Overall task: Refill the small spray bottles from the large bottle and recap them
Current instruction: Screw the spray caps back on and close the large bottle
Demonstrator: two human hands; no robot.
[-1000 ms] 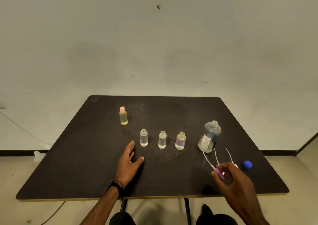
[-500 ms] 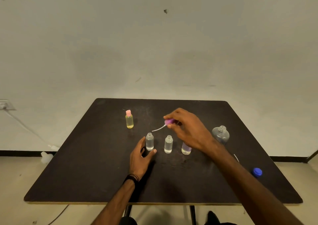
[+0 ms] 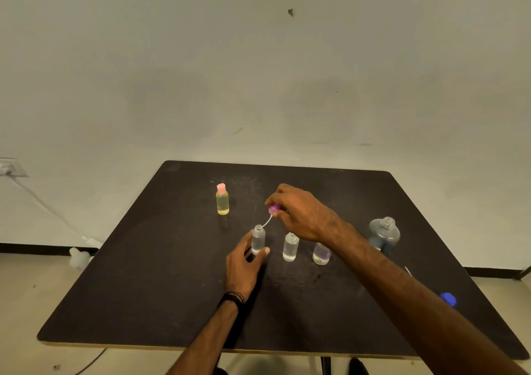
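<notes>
While our left hand point(image 3: 244, 265) cups the leftmost clear bottle point(image 3: 258, 240) | right fingers point(image 3: 280, 202) pinch purple spray cap point(image 3: 273, 209) | tube tip at that bottle's neck

You have no text, brand, number or sign here that can be read. The large bottle point(image 3: 384, 235) at the right of the frame shows only a blurred patch low on its side, with no letters you can make out.
</notes>
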